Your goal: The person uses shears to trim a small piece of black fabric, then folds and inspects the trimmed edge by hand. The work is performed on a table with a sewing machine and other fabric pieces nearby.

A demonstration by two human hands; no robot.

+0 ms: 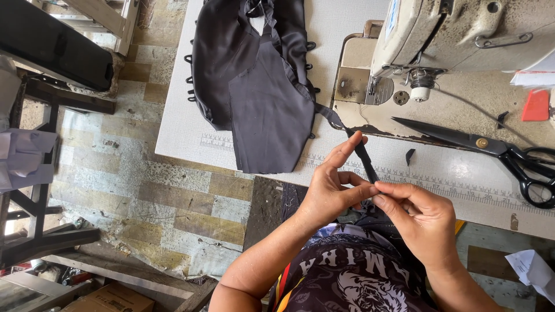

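Note:
A dark grey garment piece [260, 86] with small black loops along its edges lies on the white sewing table [185, 127]. A narrow dark strap [364, 159] runs from it toward me. My left hand [332, 185] pinches this strap, its index finger stretched up along it. Just below, my right hand [416, 216] grips the strap's lower end between thumb and fingers. Both hands hover over the table's front edge, above my lap.
An off-white sewing machine [462, 34] stands at the back right. Black-handled scissors [491, 147] lie on the table to the right, near a red chalk piece [536, 105]. A black stool [52, 46] and tiled floor [144, 190] are to the left.

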